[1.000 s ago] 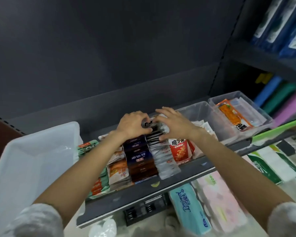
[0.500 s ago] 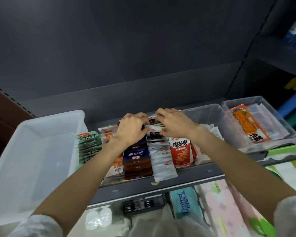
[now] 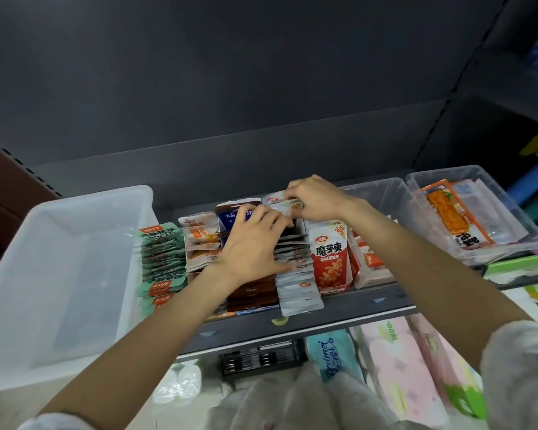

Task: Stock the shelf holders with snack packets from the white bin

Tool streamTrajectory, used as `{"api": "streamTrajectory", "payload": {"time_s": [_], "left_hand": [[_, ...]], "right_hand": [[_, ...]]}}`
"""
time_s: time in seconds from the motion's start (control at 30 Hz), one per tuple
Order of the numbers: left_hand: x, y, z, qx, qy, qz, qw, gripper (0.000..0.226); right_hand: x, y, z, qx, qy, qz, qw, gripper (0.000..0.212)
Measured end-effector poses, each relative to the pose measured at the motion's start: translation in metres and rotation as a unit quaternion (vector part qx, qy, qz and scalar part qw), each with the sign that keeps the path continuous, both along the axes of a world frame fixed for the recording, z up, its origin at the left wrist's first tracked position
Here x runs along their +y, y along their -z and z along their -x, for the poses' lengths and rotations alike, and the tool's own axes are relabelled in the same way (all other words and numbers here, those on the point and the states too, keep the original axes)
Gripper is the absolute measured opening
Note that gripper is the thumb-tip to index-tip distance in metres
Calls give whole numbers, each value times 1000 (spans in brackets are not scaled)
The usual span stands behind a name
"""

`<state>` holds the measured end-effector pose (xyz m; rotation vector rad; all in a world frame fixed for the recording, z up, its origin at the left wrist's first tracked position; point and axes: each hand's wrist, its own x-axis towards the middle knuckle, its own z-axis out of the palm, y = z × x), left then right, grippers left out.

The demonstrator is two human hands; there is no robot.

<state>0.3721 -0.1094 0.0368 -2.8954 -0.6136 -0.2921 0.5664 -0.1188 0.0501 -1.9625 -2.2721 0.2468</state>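
Silver packets: we see a row of silver snack packets standing on edge in a shelf holder, its long axis running from the shelf's front lip back toward the dark rear panel; each packet's flat face is turned toward us, tilted back a little.
Right hand: our right hand is at the far end of that row, fingers curled and pinching the top of a rear packet.
Left hand: our left hand lies over the middle of the row and the brown packets just left of it, fingers bent down and touching the packet tops; we cannot tell if it grips any.
Neighbouring rows: left of the brown row stand orange-and-white packets, then green packets, all rows parallel, front to back.
Red carton: a red-and-white snack carton stands upright, touching the silver row's right side.
White bin: the white bin sits on the shelf at the far left, just beside the green row.
Clear bins: two clear plastic bins to the right; the nearer one is partly behind our right forearm, the farther one holds orange packets lying flat.
Shelf: the grey shelf carries all of this.
Below: tissue packs lie under the shelf.
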Motion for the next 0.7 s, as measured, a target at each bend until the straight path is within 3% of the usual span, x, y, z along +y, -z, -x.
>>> {"api": "streamTrajectory", "payload": {"time_s": [0.1,0.23,0.37,0.5,0.57,0.63,0.7], "left_hand": [[-6,4,-7,84,-31,2,996,75],[-12,7,-22,108,-23,-38,993,49],[-9,8,-27,157,-38,-54,985,43],[1,5,-24,127,-32,-31,991,27],[8,0,-22,73,-38,-2,997,31],[14,-5,-20,8,-56,37,998,39],[18,-6,-19,-51,-68,56,995,43]], "right_hand": [[1,1,0,-8,-1,4,1000,33],[-1,3,0,-14,-6,0,1000,35],[-4,6,-1,-20,-7,-5,1000,37],[-10,8,-2,-15,-15,13,1000,42],[-15,6,-5,72,-1,22,997,39],[-23,1,-7,227,31,41,973,35],[-30,-1,-9,304,38,62,950,37]]}}
